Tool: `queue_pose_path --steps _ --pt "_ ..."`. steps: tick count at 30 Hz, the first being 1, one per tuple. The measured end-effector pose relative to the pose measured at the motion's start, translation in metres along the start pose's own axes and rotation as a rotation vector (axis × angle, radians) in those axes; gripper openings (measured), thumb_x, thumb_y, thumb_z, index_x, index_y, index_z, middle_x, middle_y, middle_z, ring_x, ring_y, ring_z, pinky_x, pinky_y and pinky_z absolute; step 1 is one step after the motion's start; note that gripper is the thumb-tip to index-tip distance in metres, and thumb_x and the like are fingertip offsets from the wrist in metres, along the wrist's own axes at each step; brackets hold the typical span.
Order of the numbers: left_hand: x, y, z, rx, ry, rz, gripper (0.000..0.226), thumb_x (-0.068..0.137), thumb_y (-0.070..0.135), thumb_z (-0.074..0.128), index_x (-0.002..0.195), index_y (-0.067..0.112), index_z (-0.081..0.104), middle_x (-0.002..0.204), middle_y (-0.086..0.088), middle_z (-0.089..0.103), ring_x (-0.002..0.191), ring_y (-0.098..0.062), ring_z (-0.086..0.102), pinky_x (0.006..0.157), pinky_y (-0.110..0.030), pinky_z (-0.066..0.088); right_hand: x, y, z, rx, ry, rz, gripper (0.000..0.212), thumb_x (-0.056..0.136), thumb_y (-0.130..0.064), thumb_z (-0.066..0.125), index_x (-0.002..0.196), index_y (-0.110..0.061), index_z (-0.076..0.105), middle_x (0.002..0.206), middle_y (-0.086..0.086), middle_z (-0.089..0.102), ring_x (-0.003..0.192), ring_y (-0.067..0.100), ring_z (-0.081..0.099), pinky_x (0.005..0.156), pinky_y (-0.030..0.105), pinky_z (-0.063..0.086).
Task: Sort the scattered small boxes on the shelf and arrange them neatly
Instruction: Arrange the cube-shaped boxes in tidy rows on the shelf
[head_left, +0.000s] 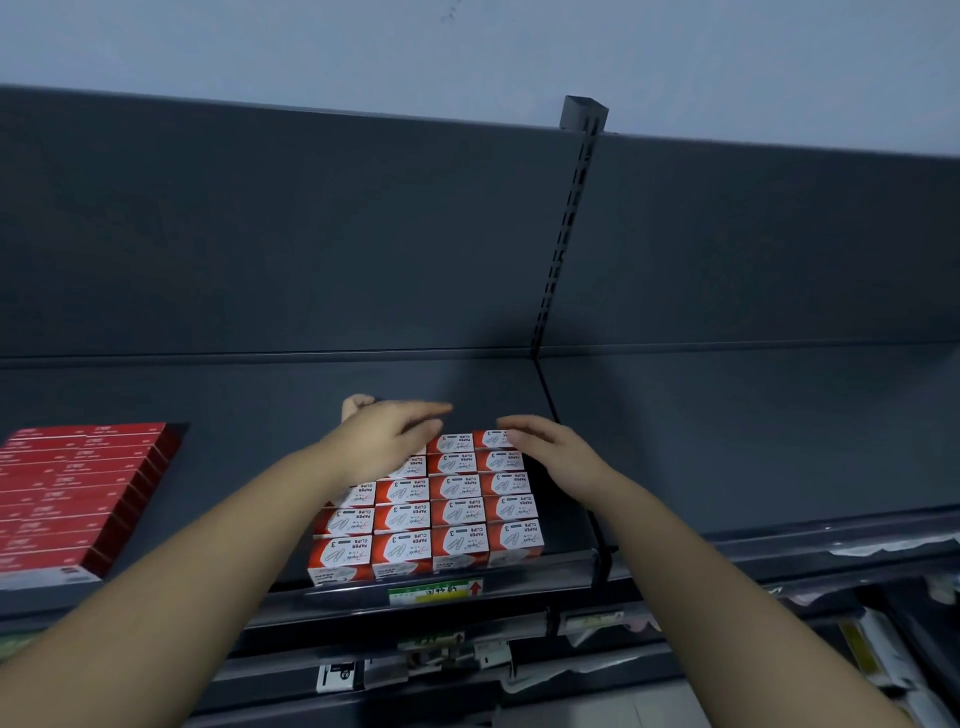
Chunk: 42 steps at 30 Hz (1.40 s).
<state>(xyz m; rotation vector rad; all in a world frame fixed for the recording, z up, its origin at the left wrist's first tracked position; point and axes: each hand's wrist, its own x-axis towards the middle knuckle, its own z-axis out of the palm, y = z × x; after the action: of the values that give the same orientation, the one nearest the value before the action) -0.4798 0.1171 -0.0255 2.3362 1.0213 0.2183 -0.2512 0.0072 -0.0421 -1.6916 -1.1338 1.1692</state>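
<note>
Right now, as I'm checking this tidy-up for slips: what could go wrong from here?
The front row of the paper clip boxes sits right at the shelf edge, so a forward nudge might tip some off. The left hand and right hand are both spread over the back rows, so a careless sweep could skew the neat grid.

Small boxes (457, 512): red and white, "PAPER CLIPS" and a "3" printed on top, print seen upside down from this side. Packed edge to edge in a tight rectangular block, four columns wide; five rows can be counted in the right-hand columns. All laid flat, tops level, edges aligned. Block is set on the dark grey shelf (234, 395), right of centre, front row flush with the front lip. Back-left corner of the block is hidden.
</note>
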Motion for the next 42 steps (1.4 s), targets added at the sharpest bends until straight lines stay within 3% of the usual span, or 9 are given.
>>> queue_pose_path --steps 3,6,12,14,17,22,26,35,42 --pt "-0.023 -0.016 -0.006 -0.285 0.201 -0.064 0.044 0.099 0.058 0.035 0.14 0.046 0.043 0.127 0.023 0.057 0.13 -0.011 0.048 0.119 -0.047 0.022 -0.008 0.005 0.0 0.079 0.079 -0.014 0.031 0.1 -0.038 0.054 0.131 -0.037 0.059 0.125 -0.022 0.061 0.114 -0.003 0.057 0.097 0.021 0.043" --pt "-0.051 -0.032 -0.004 -0.584 0.416 -0.165 0.048 0.099 0.054 0.033 0.144 0.039 0.041 0.147 0.018 0.04 0.136 -0.001 0.032 0.113 -0.027 0.02 -0.016 0.014 0.009 0.242 0.15 -0.007 0.031 0.097 -0.048 0.053 0.127 -0.047 0.055 0.131 -0.025 0.056 0.122 -0.003 0.051 0.099 0.018 0.038" --pt "-0.086 -0.051 0.021 -1.165 0.425 -0.315 0.062 0.097 0.06 0.028 0.151 0.028 0.031 0.156 0.012 0.031 0.144 -0.005 0.027 0.118 -0.028 0.017 -0.024 0.031 0.036 0.32 0.22 0.07 0.073 0.07 -0.088 0.054 0.136 -0.057 0.046 0.145 -0.019 0.05 0.132 0.008 0.05 0.114 0.044 0.037" --pt "-0.091 -0.048 0.025 -1.2 0.365 -0.329 0.069 0.096 0.062 0.028 0.153 0.024 0.028 0.157 0.01 0.032 0.142 -0.003 0.03 0.119 -0.029 0.017 -0.026 0.029 0.041 0.329 0.243 0.123 0.085 0.07 -0.088 0.051 0.145 -0.047 0.041 0.146 -0.012 0.051 0.13 0.014 0.053 0.112 0.048 0.041" --pt "-0.092 -0.042 0.028 -1.158 0.301 -0.365 0.077 0.085 0.08 0.036 0.145 0.032 0.043 0.139 0.012 0.054 0.125 -0.004 0.05 0.108 -0.032 0.036 -0.028 0.022 0.045 0.35 0.248 0.204 0.071 0.085 -0.079 0.046 0.146 -0.042 0.043 0.137 -0.004 0.061 0.117 0.019 0.064 0.099 0.044 0.052" --pt "-0.089 -0.022 0.032 -1.104 0.277 -0.452 0.03 0.096 0.063 0.026 0.116 0.052 0.046 0.093 0.018 0.069 0.084 -0.003 0.068 0.071 -0.025 0.049 -0.03 0.014 0.053 0.291 0.243 0.233 0.069 0.088 -0.078 0.039 0.145 -0.04 0.046 0.125 -0.003 0.068 0.101 0.018 0.072 0.072 0.031 0.061" --pt "-0.09 -0.009 0.031 -1.153 0.325 -0.47 0.025 0.099 0.056 0.028 0.092 0.049 0.051 0.063 0.027 0.068 0.061 0.007 0.067 0.067 -0.023 0.045 -0.03 0.015 0.055 0.275 0.227 0.247 0.074 0.083 -0.084 0.041 0.143 -0.041 0.048 0.124 -0.004 0.069 0.103 0.018 0.072 0.088 0.041 0.059" --pt "-0.079 -0.009 0.026 -1.155 0.373 -0.478 0.029 0.1 0.055 0.03 0.086 0.046 0.054 0.065 0.018 0.07 0.06 0.002 0.068 0.062 -0.024 0.047 -0.03 0.01 0.056 0.226 0.215 0.215 0.07 0.086 -0.08 0.04 0.146 -0.044 0.042 0.13 -0.005 0.065 0.108 0.017 0.069 0.094 0.044 0.056" --pt "-0.083 -0.009 0.029 -1.17 0.387 -0.467 0.022 0.099 0.056 0.032 0.105 0.05 0.053 0.075 0.018 0.07 0.064 0.002 0.069 0.049 -0.013 0.05 -0.029 0.011 0.058 0.209 0.213 0.214 0.075 0.083 -0.082 0.04 0.146 -0.042 0.042 0.129 -0.005 0.066 0.105 0.016 0.071 0.09 0.041 0.058"
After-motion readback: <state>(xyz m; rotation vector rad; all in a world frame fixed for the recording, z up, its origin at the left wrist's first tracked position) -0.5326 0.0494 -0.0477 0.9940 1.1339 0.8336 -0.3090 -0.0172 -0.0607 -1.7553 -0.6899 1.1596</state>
